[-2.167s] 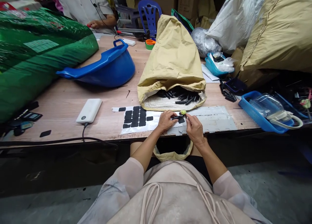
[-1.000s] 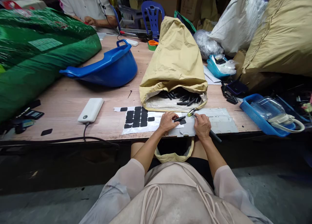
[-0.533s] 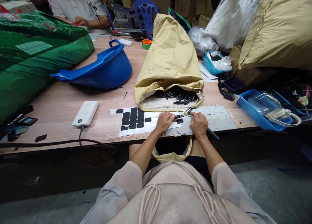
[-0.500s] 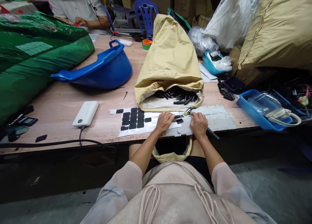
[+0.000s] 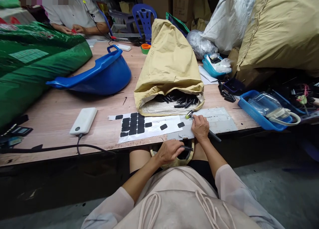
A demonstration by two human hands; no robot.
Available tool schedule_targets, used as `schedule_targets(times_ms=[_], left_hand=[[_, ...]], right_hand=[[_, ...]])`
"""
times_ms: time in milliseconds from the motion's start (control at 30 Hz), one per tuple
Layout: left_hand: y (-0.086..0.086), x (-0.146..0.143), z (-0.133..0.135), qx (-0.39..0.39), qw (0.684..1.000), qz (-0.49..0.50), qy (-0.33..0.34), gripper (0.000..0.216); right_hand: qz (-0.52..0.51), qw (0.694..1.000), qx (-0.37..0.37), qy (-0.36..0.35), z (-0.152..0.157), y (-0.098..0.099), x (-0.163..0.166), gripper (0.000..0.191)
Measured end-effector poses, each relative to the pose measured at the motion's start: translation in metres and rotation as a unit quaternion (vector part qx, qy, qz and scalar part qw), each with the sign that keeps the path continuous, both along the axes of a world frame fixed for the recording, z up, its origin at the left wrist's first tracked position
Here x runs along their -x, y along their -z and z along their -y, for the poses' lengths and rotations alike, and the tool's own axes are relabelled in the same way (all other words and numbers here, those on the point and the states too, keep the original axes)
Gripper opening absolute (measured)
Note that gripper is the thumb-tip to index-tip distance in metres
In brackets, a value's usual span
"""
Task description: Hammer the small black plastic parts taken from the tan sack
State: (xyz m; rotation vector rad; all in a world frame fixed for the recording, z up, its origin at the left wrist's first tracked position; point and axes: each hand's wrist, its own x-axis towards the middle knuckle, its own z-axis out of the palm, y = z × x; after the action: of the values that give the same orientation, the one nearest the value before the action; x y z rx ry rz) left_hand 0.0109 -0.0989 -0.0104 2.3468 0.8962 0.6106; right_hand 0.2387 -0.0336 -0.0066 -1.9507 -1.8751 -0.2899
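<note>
My left hand [image 5: 169, 152] is closed around a slim black pen-like piece [image 5: 187, 148]. It is below the table edge, above the open mouth of a tan bag [image 5: 183, 162] on my lap. Resting on the grey board [image 5: 221, 121], my right hand [image 5: 200, 126] grips a small hammer [image 5: 214, 136]; its metal head with a yellow-green tip points left and its dark handle sticks out to the right. Beside that hand lies a white sheet [image 5: 156, 131] with rounded black pads [image 5: 133, 122]. Ahead, a large tan sack [image 5: 171, 59] lies open with several black pieces [image 5: 184, 101] inside.
A blue basin [image 5: 107, 73] and a white power bank [image 5: 84, 121] with a cable stand left. Beyond them is a green sack [image 5: 37, 63]. At right are a blue tray [image 5: 264, 114] and a teal basket [image 5: 215, 65]. A co-worker's hands [image 5: 74, 29] hold something red across the table.
My left hand has moved from the board down over the lap bag, carrying the black piece. The right hand stays on the board with the hammer. The view has shifted slightly.
</note>
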Motion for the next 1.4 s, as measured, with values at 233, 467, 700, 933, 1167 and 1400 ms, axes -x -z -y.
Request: schedule_targets(times_ms=[233,467,700,933,1167,1400], left_hand=[[0.024,0.011,0.023,0.197,0.927,-0.303,-0.106,0.031],[-0.04,-0.012,-0.036,0.14,0.984,-0.091,-0.056,0.021],[-0.042,-0.047,-0.169,-0.048,0.965,-0.031,-0.257,0.018],[-0.03,-0.052,-0.198,-0.018,0.961,-0.094,-0.26,0.008],[-0.035,-0.018,-0.136,-0.034,0.971,-0.008,-0.236,0.01],[-0.009,-0.003,-0.09,0.021,0.973,-0.009,-0.231,0.012]], right_hand=[[-0.002,1.0,0.013,0.007,0.001,-0.001,0.001,0.031],[-0.005,1.0,0.016,0.008,0.001,-0.001,0.002,0.031],[-0.018,1.0,0.023,0.001,0.002,-0.002,0.003,0.032],[-0.032,0.999,0.021,0.001,0.002,-0.001,0.005,0.031],[-0.041,0.999,0.005,0.023,0.004,-0.003,0.006,0.032],[-0.031,0.999,0.012,0.031,0.002,-0.003,0.005,0.023]])
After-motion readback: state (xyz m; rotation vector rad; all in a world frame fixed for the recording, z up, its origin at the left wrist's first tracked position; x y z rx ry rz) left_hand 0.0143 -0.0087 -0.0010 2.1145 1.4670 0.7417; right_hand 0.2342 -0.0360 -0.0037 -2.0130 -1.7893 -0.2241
